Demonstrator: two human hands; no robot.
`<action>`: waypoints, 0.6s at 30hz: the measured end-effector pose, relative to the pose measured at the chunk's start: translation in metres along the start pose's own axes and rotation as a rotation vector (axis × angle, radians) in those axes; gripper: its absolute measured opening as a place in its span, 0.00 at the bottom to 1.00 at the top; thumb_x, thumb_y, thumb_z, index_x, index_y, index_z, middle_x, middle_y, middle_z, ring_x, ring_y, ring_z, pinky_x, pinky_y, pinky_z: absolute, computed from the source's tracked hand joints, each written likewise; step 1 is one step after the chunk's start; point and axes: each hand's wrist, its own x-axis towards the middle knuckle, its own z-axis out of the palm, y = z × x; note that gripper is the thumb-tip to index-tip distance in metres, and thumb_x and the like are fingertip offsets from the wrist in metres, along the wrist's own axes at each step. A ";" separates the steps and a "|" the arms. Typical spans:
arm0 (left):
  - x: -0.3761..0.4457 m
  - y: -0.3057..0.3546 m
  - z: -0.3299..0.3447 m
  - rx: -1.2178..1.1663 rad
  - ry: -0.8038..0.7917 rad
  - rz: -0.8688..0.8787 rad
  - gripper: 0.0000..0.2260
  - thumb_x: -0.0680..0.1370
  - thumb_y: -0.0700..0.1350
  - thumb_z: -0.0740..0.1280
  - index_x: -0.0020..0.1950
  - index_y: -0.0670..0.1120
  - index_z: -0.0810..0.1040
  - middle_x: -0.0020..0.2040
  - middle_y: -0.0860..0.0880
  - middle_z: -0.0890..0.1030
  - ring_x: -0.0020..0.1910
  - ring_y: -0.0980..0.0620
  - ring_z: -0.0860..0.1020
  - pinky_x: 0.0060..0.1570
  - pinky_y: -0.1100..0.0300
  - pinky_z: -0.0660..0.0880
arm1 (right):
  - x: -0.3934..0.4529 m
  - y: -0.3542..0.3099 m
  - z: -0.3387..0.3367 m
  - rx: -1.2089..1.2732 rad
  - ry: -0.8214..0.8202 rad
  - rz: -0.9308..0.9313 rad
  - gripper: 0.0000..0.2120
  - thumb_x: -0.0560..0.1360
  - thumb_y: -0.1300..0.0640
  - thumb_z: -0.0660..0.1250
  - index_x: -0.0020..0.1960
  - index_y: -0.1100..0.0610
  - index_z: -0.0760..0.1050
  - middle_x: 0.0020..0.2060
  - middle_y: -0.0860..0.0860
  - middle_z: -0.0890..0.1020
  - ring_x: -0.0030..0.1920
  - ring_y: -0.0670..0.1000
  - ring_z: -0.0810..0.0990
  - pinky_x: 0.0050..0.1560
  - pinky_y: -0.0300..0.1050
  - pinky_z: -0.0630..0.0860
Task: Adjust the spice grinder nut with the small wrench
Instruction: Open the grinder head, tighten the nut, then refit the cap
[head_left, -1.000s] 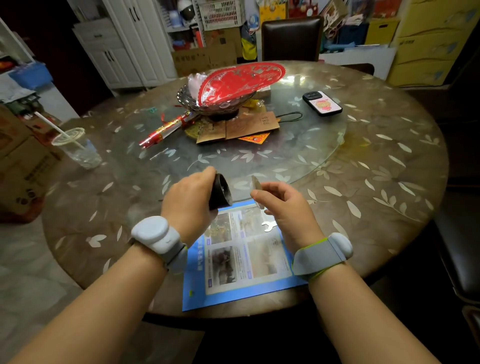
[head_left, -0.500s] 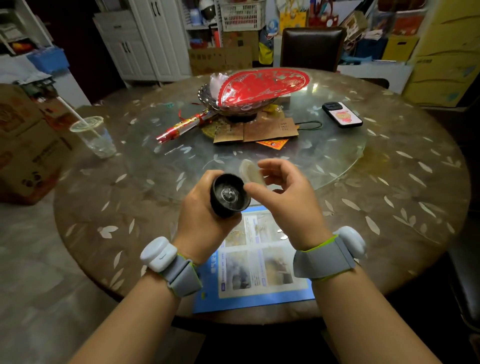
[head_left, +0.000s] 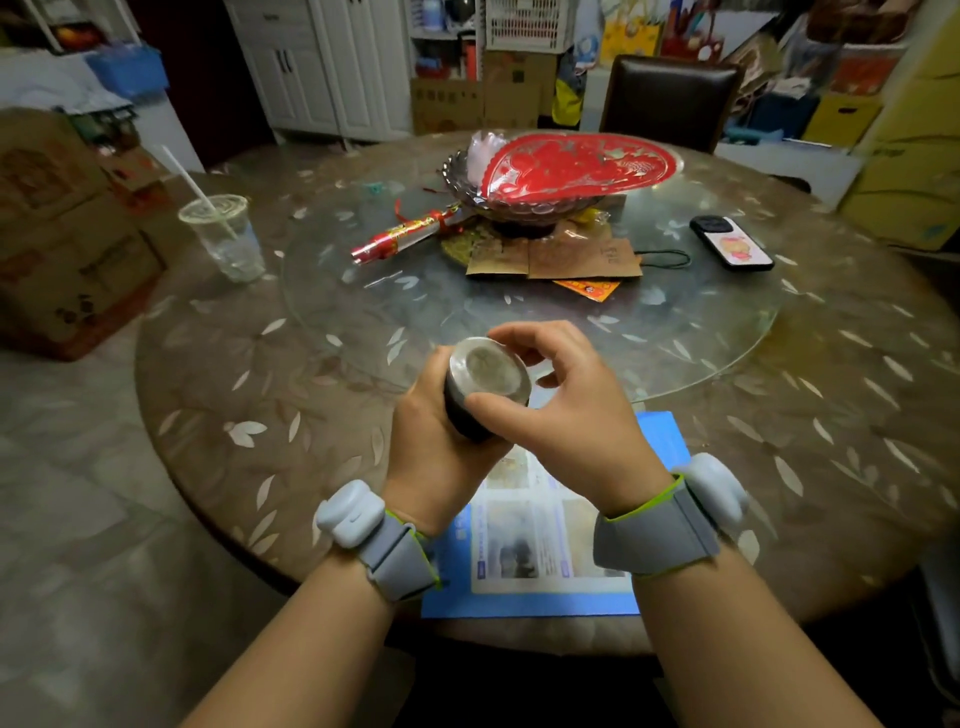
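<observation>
Now, in the head view, the spice grinder (head_left: 470, 410) is gripped upright-tilted in the left hand (head_left: 441, 452), whose fingers are wrapped closed around its dark body, above the near edge of the round table (head_left: 218, 395) and over the blue leaflet (head_left: 545, 551). A clear cap (head_left: 488, 366) is seated across the grinder's open end, and it is pinched at its rim by the right hand (head_left: 566, 415), thumb on the near side and fingertips curled over the far side.

Half a second earlier the open end was bare, with the metal centre exposed and the cap held just beside it; the cap has since been brought over the opening and pressed on. The nut is thereby hidden under the cap and cannot be seen.

No small wrench is held in either hand, and none can be made out on the leaflet, which is largely hidden by the wrists. It is judged from this that the adjustment is either finished and the grinder is being closed, or the cap will have to be removed again before the nut can be reached.
</observation>
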 end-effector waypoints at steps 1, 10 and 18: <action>0.000 -0.001 -0.001 -0.002 0.003 -0.002 0.23 0.63 0.43 0.78 0.53 0.52 0.75 0.48 0.57 0.82 0.44 0.59 0.81 0.44 0.62 0.78 | 0.001 -0.001 0.002 -0.015 -0.005 -0.008 0.22 0.62 0.52 0.73 0.56 0.52 0.78 0.50 0.49 0.77 0.51 0.40 0.75 0.49 0.25 0.66; 0.003 -0.004 -0.005 -0.021 0.005 -0.028 0.23 0.63 0.46 0.77 0.55 0.50 0.75 0.46 0.57 0.82 0.45 0.62 0.80 0.44 0.68 0.76 | 0.004 -0.005 0.004 -0.066 -0.055 -0.036 0.22 0.62 0.53 0.75 0.55 0.52 0.77 0.50 0.47 0.77 0.52 0.38 0.74 0.51 0.24 0.65; 0.004 -0.003 -0.007 0.027 0.011 -0.017 0.20 0.62 0.53 0.75 0.50 0.61 0.71 0.43 0.59 0.80 0.43 0.66 0.79 0.41 0.74 0.72 | 0.006 -0.004 0.000 -0.056 -0.105 -0.028 0.23 0.63 0.54 0.79 0.56 0.52 0.78 0.51 0.47 0.78 0.52 0.40 0.75 0.51 0.24 0.65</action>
